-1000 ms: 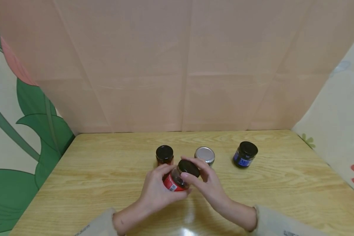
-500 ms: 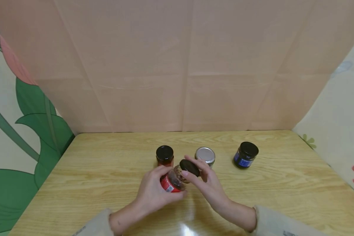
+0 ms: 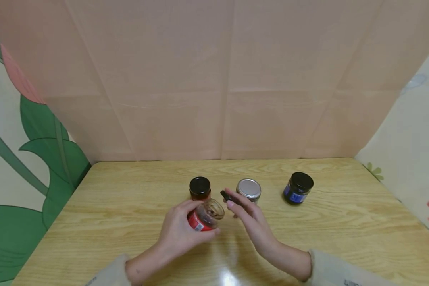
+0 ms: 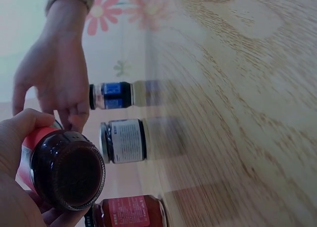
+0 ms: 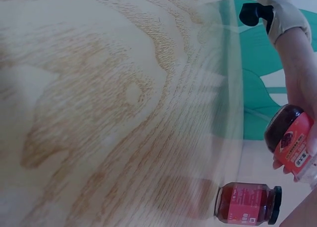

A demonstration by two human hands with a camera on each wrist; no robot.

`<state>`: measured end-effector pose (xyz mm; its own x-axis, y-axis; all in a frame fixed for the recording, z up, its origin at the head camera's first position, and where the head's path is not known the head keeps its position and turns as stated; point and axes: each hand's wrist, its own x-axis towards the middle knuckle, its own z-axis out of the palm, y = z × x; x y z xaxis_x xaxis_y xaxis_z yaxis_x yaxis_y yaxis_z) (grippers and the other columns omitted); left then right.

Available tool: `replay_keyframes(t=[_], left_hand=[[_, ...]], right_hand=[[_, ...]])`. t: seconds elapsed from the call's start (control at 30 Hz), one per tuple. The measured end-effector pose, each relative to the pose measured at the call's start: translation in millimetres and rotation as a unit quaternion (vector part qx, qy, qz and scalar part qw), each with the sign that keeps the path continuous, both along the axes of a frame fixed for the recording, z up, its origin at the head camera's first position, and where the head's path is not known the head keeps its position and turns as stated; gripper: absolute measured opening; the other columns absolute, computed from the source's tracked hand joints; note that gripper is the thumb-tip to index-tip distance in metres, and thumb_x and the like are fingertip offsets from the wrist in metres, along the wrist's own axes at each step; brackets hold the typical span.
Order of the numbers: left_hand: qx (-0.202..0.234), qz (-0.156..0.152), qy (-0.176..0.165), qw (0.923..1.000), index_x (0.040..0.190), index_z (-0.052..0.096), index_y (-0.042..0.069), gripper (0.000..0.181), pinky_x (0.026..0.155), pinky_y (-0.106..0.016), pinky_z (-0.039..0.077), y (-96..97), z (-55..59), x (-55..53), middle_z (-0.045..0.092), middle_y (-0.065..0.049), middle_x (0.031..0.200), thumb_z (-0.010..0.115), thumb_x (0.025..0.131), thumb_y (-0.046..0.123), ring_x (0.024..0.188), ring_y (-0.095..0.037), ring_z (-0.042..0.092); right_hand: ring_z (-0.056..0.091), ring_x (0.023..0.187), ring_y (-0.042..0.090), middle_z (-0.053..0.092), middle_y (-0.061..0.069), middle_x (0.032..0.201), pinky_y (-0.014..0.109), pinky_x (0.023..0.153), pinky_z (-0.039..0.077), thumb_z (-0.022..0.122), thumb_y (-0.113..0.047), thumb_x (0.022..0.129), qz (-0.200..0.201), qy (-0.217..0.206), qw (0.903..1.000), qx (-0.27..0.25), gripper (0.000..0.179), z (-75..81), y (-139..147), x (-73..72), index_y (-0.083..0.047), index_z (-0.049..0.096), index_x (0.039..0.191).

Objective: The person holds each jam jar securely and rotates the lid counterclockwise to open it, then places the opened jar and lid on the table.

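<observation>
In the head view my left hand (image 3: 176, 230) grips a glass jar (image 3: 210, 214) with a red label, tilted toward the right. Its mouth is uncovered, with brown residue on the inside of the glass. The left wrist view shows the dark base of this jar (image 4: 69, 172) facing the camera, clear of the table. Just to the right, my right hand (image 3: 253, 220) pinches a black lid (image 3: 228, 196) between thumb and fingers, seen nearly edge-on and apart from the jar's rim. The fingers hide much of the lid.
Behind the hands stand a black-lidded jar with reddish contents (image 3: 200, 188) and a silver-lidded jar (image 3: 249, 188). A dark jar with a blue label (image 3: 298, 188) is farther right. All rest on the wooden table (image 3: 135, 198), backed by a pinkish cloth (image 3: 164, 99).
The black lid has come off the red-labelled jar. My left hand has drawn the jar to the left, while my right hand has tipped the lid nearly edge-on.
</observation>
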<state>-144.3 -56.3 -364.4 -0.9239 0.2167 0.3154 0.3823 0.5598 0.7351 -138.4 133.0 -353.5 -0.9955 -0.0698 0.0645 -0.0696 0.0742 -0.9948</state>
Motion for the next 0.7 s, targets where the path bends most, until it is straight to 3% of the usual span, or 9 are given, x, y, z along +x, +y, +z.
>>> replay_keyframes(t=[0.13,0.37,0.5,0.7], left_hand=[[0.003,0.004,-0.011,0.9999,0.105,0.069,0.017,0.055,0.066,-0.020,0.051,-4.1,0.3,-0.1,0.067,0.005,0.096,0.089,0.059,0.039,0.086,-0.011,0.062],[0.014,0.022,-0.014,0.9996,0.104,0.069,0.017,0.053,0.064,-0.020,0.051,-9.1,-0.4,-1.4,0.068,0.004,0.096,0.089,0.059,0.036,0.084,-0.010,0.062],[0.022,0.030,-0.013,0.9992,0.105,0.070,0.016,0.054,0.064,-0.020,0.051,-10.5,-0.2,-1.6,0.068,0.004,0.095,0.090,0.058,0.032,0.083,-0.010,0.062],[0.033,0.042,-0.008,0.9985,0.107,0.070,0.012,0.057,0.066,-0.021,0.052,-12.3,-0.7,-2.7,0.069,0.003,0.096,0.090,0.057,0.030,0.085,-0.011,0.062]], right_hand=[[0.053,0.084,0.013,0.064,0.010,0.105,0.024,0.075,0.041,0.050,-0.021,0.096,-0.010,-0.024,0.9996,-0.010,0.037,-0.1,-1.3,-1.5,0.001,0.060,0.125],[0.060,0.079,0.011,0.070,0.003,0.091,0.022,0.070,0.045,0.040,-0.024,0.101,0.001,-0.057,0.9951,-0.080,0.041,-2.6,-0.2,-3.2,0.010,0.057,0.116],[0.062,0.075,0.011,0.070,-0.003,0.082,0.022,0.068,0.046,0.034,-0.025,0.103,0.022,-0.076,0.9888,-0.127,0.036,-3.0,0.7,-3.1,0.002,0.056,0.111],[0.066,0.076,0.011,0.071,-0.005,0.084,0.021,0.067,0.046,0.031,-0.030,0.104,0.055,-0.094,0.9832,-0.147,0.034,-1.8,2.6,-0.4,-0.010,0.057,0.109]])
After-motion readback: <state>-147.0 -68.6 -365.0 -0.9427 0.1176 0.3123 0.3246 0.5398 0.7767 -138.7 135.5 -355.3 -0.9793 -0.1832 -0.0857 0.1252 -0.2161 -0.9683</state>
